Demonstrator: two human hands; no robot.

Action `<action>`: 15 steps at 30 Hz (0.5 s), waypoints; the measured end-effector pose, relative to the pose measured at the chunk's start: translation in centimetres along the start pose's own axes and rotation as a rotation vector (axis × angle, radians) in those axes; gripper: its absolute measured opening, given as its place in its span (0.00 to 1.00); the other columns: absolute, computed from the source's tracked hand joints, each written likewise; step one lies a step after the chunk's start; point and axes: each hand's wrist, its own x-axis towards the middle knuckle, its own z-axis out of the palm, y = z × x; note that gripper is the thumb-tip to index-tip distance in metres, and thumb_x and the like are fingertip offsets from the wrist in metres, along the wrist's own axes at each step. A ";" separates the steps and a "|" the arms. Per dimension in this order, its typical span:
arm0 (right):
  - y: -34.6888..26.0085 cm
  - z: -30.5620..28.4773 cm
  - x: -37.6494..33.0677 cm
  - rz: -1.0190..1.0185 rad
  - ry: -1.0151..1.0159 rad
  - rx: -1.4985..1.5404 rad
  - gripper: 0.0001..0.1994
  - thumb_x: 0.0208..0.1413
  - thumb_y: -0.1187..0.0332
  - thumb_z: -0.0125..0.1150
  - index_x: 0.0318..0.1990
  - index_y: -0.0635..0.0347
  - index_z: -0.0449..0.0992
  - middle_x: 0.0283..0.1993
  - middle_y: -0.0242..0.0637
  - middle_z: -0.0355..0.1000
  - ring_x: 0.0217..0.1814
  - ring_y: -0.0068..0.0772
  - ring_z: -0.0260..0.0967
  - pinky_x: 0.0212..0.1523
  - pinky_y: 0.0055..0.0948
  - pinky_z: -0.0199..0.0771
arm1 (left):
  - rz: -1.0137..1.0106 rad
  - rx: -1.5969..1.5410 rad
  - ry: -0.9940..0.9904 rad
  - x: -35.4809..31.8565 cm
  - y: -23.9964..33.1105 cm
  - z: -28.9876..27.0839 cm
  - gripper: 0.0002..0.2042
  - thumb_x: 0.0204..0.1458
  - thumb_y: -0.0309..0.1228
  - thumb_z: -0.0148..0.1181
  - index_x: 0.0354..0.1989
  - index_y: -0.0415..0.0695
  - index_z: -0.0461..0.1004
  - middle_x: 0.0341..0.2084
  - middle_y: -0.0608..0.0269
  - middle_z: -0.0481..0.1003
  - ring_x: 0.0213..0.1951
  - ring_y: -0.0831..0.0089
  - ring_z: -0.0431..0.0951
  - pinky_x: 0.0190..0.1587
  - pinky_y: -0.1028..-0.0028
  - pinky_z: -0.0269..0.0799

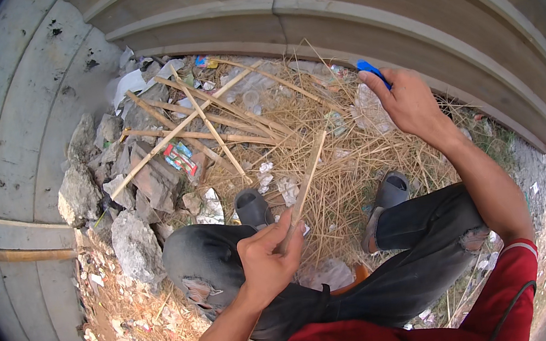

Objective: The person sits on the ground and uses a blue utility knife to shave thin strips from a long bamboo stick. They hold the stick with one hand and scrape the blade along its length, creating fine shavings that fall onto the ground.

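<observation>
My left hand is closed around the lower end of a flat wooden strip, just above my left knee. The strip tilts up and to the right, its far end free. Out to the right and farther away, my right hand is closed on a small blue handle-like object. Most of that object is covered by the fingers, so its exact kind is hidden. The two hands are well apart. Several long thin wooden strips lie crossed on the ground ahead to the left.
Dry straw and litter cover the ground between my sandalled feet. Rough rocks are heaped at the left, with a red and blue wrapper beside them. A ribbed metal sheet wall stands ahead; grey panels rise at the left.
</observation>
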 end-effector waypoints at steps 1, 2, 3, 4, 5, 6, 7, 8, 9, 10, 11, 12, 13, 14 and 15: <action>1.4 -1.5 1.1 0.077 0.079 0.014 0.29 0.68 0.46 0.51 0.29 0.68 0.76 0.16 0.49 0.68 0.19 0.48 0.67 0.26 0.45 0.66 | 0.028 -0.002 0.001 -0.5 -0.6 -0.1 0.15 0.51 0.22 0.68 0.49 0.33 0.81 0.16 0.59 0.75 0.18 0.87 0.69 0.21 0.80 0.64; 1.0 -1.8 1.1 0.059 0.071 0.048 0.29 0.68 0.46 0.51 0.29 0.68 0.76 0.15 0.48 0.67 0.18 0.46 0.66 0.25 0.44 0.65 | 0.050 -0.008 0.013 -0.6 -1.1 0.0 0.15 0.51 0.22 0.68 0.49 0.33 0.81 0.16 0.59 0.75 0.18 0.87 0.69 0.21 0.80 0.63; 0.7 -1.5 -0.2 0.052 0.039 0.073 0.29 0.68 0.46 0.51 0.28 0.68 0.76 0.15 0.48 0.66 0.18 0.45 0.65 0.25 0.43 0.64 | 0.017 -0.040 0.019 -0.5 -1.1 0.2 0.15 0.51 0.22 0.68 0.49 0.33 0.81 0.16 0.60 0.75 0.18 0.88 0.68 0.21 0.81 0.63; 0.2 -1.3 -1.4 0.046 0.007 0.099 0.29 0.68 0.47 0.52 0.28 0.68 0.76 0.15 0.47 0.65 0.17 0.44 0.63 0.25 0.42 0.63 | -0.017 -0.071 0.026 0.1 -0.9 0.3 0.15 0.51 0.22 0.68 0.49 0.33 0.81 0.16 0.61 0.75 0.18 0.88 0.68 0.21 0.81 0.63; -0.5 -0.8 -2.7 -0.008 -0.056 0.132 0.28 0.67 0.47 0.52 0.28 0.68 0.76 0.15 0.47 0.65 0.18 0.44 0.63 0.25 0.42 0.64 | -0.061 -0.096 0.020 0.1 -0.7 0.3 0.15 0.51 0.22 0.68 0.49 0.33 0.81 0.16 0.61 0.75 0.18 0.88 0.68 0.21 0.81 0.63; -1.8 -0.6 -3.6 -0.071 -0.099 0.176 0.28 0.67 0.47 0.53 0.28 0.67 0.76 0.15 0.47 0.64 0.18 0.44 0.64 0.25 0.42 0.64 | -0.074 -0.080 -0.004 0.3 -0.3 0.0 0.15 0.52 0.23 0.67 0.49 0.34 0.81 0.17 0.63 0.76 0.19 0.89 0.67 0.21 0.82 0.62; -3.3 -0.4 -4.6 -0.107 -0.174 0.217 0.27 0.66 0.47 0.54 0.29 0.66 0.76 0.15 0.48 0.65 0.18 0.46 0.66 0.25 0.43 0.65 | -0.094 -0.119 -0.011 0.0 -0.4 0.1 0.16 0.52 0.23 0.67 0.50 0.34 0.81 0.17 0.63 0.76 0.19 0.89 0.67 0.22 0.82 0.62; -4.7 0.0 -5.5 -0.143 -0.245 0.260 0.26 0.66 0.48 0.55 0.29 0.65 0.77 0.16 0.49 0.65 0.19 0.48 0.68 0.26 0.44 0.67 | -0.110 -0.157 -0.019 -0.1 -0.6 0.2 0.16 0.52 0.23 0.67 0.50 0.35 0.81 0.17 0.63 0.76 0.19 0.89 0.67 0.22 0.82 0.62; -5.3 0.6 -6.3 -0.209 -0.302 0.239 0.25 0.66 0.48 0.55 0.31 0.64 0.78 0.17 0.50 0.68 0.22 0.50 0.71 0.27 0.45 0.70 | -0.122 -0.194 -0.030 -0.1 -0.7 0.2 0.16 0.52 0.23 0.67 0.50 0.35 0.80 0.18 0.64 0.76 0.19 0.89 0.67 0.22 0.82 0.62; -5.8 1.4 -7.1 -0.275 -0.359 0.218 0.24 0.65 0.48 0.55 0.33 0.63 0.78 0.19 0.51 0.70 0.24 0.53 0.74 0.29 0.46 0.73 | -0.142 -0.222 -0.030 -0.2 -0.6 0.2 0.16 0.52 0.23 0.67 0.50 0.35 0.81 0.18 0.63 0.76 0.19 0.89 0.67 0.22 0.82 0.62; -6.4 2.2 -7.9 -0.312 -0.376 0.187 0.23 0.65 0.49 0.56 0.32 0.63 0.77 0.18 0.50 0.69 0.23 0.53 0.73 0.27 0.46 0.72 | -0.156 -0.252 -0.032 -0.1 -0.5 0.2 0.16 0.52 0.23 0.67 0.50 0.35 0.81 0.18 0.63 0.76 0.19 0.89 0.67 0.22 0.82 0.62; -6.8 3.2 -8.8 -0.350 -0.396 0.158 0.22 0.65 0.51 0.57 0.30 0.63 0.76 0.17 0.50 0.69 0.21 0.53 0.73 0.25 0.45 0.71 | -0.173 -0.281 -0.032 0.0 -0.4 0.2 0.16 0.52 0.23 0.67 0.50 0.36 0.81 0.18 0.63 0.76 0.19 0.89 0.67 0.22 0.82 0.62; -7.1 3.7 -9.3 -0.388 -0.416 0.128 0.21 0.65 0.52 0.57 0.29 0.63 0.75 0.17 0.50 0.68 0.20 0.53 0.72 0.24 0.45 0.70 | -0.147 -0.229 -0.025 0.0 -0.4 0.2 0.16 0.52 0.22 0.68 0.50 0.35 0.81 0.18 0.61 0.76 0.19 0.88 0.68 0.22 0.82 0.63; -7.5 4.0 -9.4 -0.370 -0.447 0.111 0.22 0.65 0.52 0.57 0.30 0.63 0.75 0.17 0.50 0.68 0.20 0.54 0.73 0.24 0.46 0.70 | -0.122 -0.179 -0.015 0.1 -0.5 0.2 0.16 0.51 0.22 0.68 0.50 0.35 0.81 0.18 0.60 0.77 0.19 0.88 0.69 0.22 0.81 0.64; -7.8 4.1 -9.5 -0.352 -0.477 0.093 0.22 0.65 0.51 0.57 0.30 0.63 0.76 0.16 0.51 0.69 0.21 0.55 0.73 0.24 0.47 0.71 | -0.097 -0.130 -0.005 0.1 -0.5 0.2 0.16 0.51 0.22 0.68 0.50 0.35 0.81 0.19 0.59 0.77 0.19 0.87 0.70 0.22 0.81 0.64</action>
